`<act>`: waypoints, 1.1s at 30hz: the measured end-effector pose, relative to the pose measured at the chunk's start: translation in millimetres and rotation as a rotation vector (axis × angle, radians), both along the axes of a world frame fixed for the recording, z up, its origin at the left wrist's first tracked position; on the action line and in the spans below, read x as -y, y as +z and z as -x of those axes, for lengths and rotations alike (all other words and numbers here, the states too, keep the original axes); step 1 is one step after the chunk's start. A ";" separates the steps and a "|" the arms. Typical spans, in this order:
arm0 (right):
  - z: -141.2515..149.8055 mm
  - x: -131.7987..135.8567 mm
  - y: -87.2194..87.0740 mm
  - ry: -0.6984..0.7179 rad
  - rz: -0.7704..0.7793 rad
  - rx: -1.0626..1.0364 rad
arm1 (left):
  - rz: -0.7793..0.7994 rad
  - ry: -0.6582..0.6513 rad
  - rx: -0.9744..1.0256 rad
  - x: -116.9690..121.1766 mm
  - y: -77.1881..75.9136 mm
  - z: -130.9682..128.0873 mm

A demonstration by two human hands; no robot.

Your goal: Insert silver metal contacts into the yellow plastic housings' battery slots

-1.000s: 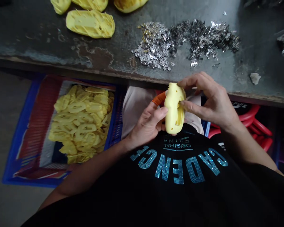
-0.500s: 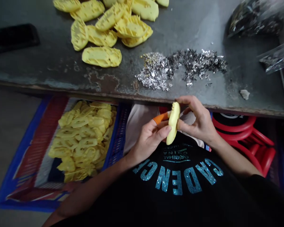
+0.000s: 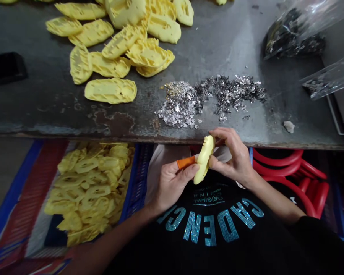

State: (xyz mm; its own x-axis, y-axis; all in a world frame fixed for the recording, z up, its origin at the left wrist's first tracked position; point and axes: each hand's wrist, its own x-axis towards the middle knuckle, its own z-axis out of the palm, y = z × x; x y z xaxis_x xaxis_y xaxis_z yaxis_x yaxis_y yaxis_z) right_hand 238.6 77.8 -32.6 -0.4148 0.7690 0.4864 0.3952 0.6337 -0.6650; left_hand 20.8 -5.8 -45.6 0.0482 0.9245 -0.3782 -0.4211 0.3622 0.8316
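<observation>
Below the table edge (image 3: 60,134) | left-hand fingers (image 3: 186,176) closed on orange tool (image 3: 185,162) | right-hand fingers (image 3: 225,133) pinched yellow plastic piece (image 3: 203,162) against it

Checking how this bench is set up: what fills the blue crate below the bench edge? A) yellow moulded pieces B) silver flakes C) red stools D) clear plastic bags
A: the blue crate is heaped with yellow moulded pieces.

Moulded shells (image 3: 111,65) on the bench (image 3: 46,114), metal flakes (image 3: 183,105) to their right — a crate (image 3: 137,183) below left, stools (image 3: 275,164) below right.
</observation>
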 end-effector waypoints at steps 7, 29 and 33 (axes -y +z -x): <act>-9.8 -51.2 30.7 0.267 0.153 0.155 | 0.052 -0.171 0.378 -21.2 7.9 20.2; -23.5 -88.1 39.9 -0.076 -0.088 0.665 | 0.040 0.055 0.391 -16.6 8.7 22.3; -32.1 -86.3 36.2 -0.214 -0.100 0.615 | 0.060 0.054 0.340 -16.9 13.4 19.0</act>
